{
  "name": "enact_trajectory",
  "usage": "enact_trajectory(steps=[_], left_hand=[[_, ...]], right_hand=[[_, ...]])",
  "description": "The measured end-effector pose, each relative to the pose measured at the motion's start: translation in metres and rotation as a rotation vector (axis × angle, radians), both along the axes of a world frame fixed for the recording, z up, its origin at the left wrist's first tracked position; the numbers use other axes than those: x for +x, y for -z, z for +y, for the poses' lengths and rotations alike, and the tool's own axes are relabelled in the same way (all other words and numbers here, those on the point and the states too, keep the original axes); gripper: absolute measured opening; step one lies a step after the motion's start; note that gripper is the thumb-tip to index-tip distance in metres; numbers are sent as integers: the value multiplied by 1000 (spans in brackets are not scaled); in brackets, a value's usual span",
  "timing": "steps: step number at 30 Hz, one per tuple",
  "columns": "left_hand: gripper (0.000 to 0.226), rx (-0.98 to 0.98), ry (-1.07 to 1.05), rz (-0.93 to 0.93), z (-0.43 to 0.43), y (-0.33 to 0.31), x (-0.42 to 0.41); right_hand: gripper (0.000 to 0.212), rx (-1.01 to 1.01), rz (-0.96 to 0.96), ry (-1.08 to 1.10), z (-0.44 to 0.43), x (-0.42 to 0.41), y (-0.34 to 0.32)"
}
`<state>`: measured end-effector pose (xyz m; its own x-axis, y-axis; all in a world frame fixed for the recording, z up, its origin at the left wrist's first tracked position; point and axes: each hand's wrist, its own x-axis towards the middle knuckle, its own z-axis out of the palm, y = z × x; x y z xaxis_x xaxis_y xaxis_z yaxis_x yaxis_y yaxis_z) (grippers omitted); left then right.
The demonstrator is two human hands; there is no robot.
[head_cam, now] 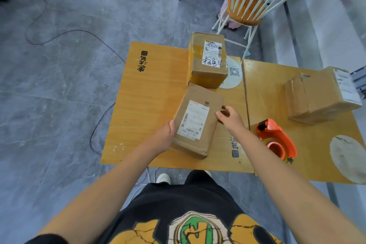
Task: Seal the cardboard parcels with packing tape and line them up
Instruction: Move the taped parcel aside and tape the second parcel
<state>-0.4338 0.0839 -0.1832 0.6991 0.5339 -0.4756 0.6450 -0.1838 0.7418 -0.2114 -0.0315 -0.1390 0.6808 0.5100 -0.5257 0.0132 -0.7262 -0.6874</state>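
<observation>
— While my left hand (167, 132) grips the near left edge of the flat brown cardboard parcel with a white barcode label (198, 123), thumb on top and the other fingers hidden down its side, my right hand (230, 118) pinches the right edge with curled fingers.

— So the parcel sits between your two hands?

— Yes, lying slantwise on the left yellow wooden table (150, 105). Its far end is just beside the taller brown cardboard parcel bound with yellowish tape (208, 59), which bears a white label with black handwriting. I cannot tell whether the two touch.

— And farther out?

— On my right, the orange plastic tape dispenser (277, 140) stands on the right yellow wooden table (269, 89), near my right forearm, with neither hand on it. Well apart from my fingers, at that table's far right, sits a crumpled brown cardboard parcel with a white side label (320, 97). A round white sticker with a square code (234, 73) shows beside the taped parcel. Behind the tables a white spindle-back chair with a round orange seat (245, 12) stands on the grey tiled floor (69, 85).
</observation>
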Motion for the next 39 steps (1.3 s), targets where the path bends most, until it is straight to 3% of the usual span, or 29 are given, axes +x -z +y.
enact_trajectory(steps=[7,10,13,16,22,24,28,32,35,39], left_hand=[[53,-91,-145,-126,-8,-5,7],[61,-128,-185,-126,-7,-5,11],[77,-153,-211,-115,-6,1,12],[84,-142,-206,-107,-6,8,11],[53,-124,-202,-145,-5,-5,10],[50,-124,-235,-146,-5,-8,7],[51,-147,-320,-124,-2,-14,3],[47,-124,-436,-151,-1,-13,-2],[38,-97,-511,-180,2,-12,-5],[28,-92,-501,-256,7,-10,-7]], right_hand=[[63,27,243,-5,-10,-6,8],[49,90,440,97,-18,-14,5],[49,102,528,140,-30,-19,9],[61,131,547,205,-36,-22,14],[60,117,566,195,-34,-30,22],[73,107,553,187,-33,-30,24],[76,138,565,216,-28,-33,24],[88,157,652,92,-20,-42,18],[94,166,574,78,-15,-41,14],[87,187,496,29,-16,-30,3]])
